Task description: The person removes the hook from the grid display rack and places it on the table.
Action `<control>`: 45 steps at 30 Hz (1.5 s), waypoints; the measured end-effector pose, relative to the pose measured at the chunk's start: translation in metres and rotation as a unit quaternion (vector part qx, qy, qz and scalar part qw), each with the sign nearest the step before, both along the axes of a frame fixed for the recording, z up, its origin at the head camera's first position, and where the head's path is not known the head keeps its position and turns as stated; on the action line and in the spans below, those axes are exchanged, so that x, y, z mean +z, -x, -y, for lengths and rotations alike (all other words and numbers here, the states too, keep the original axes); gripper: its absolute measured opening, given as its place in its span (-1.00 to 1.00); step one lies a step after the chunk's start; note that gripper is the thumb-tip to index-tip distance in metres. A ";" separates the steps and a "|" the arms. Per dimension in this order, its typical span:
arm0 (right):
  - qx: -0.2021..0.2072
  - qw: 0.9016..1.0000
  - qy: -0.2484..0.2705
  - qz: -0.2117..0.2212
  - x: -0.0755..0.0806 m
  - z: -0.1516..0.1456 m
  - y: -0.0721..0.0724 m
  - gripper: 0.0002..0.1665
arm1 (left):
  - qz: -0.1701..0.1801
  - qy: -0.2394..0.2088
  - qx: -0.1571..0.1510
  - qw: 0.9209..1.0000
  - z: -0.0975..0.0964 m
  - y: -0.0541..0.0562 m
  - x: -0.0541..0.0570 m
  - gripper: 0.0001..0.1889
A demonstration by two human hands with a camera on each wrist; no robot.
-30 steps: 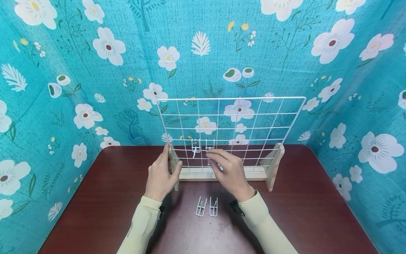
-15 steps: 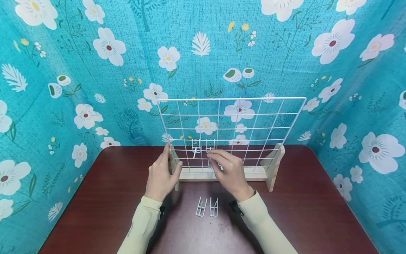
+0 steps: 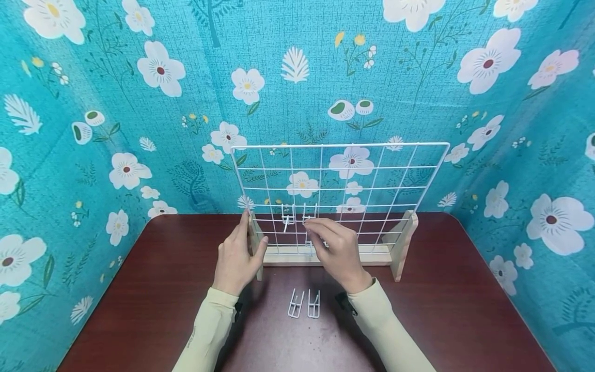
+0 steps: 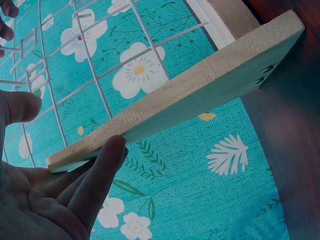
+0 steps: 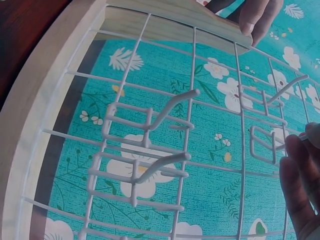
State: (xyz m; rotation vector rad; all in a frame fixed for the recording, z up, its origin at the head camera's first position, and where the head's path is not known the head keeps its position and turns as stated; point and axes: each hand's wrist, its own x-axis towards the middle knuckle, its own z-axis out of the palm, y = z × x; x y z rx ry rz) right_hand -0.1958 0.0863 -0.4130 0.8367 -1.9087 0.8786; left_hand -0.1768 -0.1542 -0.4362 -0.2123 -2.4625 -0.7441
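A white wire grid stands upright in a wooden stand. My left hand rests against the stand's left wooden upright, forefinger straight along it and thumb apart from it. At the grid's lower middle, my right hand pinches a white wire hook between thumb and fingers. To its left hangs another wire hook. The right wrist view also shows two more hooks, an upper hook and a lower hook, on the grid; in the head view my right hand mostly hides them.
Two loose wire hooks, a left hook and a right hook, lie on the dark red table in front of the stand. A turquoise flowered cloth surrounds the table at the back and sides.
The pinched hook and my right fingers have shifted very slightly to the right. My left hand stays at the wooden upright.
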 end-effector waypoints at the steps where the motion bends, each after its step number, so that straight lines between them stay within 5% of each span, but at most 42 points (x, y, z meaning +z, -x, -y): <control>1: 0.001 1.000 0.001 -0.002 0.000 0.000 0.000 -0.87 | 0.000 0.000 -0.001 1.000 0.000 0.000 0.000 -0.17; 30: 0.028 0.999 -0.008 -0.025 0.017 -0.004 -0.005 -0.86 | -0.001 0.004 -0.002 1.000 0.000 0.003 0.002 -0.17; 45: 0.021 0.999 -0.029 -0.033 0.008 -0.009 -0.011 -0.86 | -0.001 -0.004 0.000 1.000 0.000 -0.001 -0.001 -0.18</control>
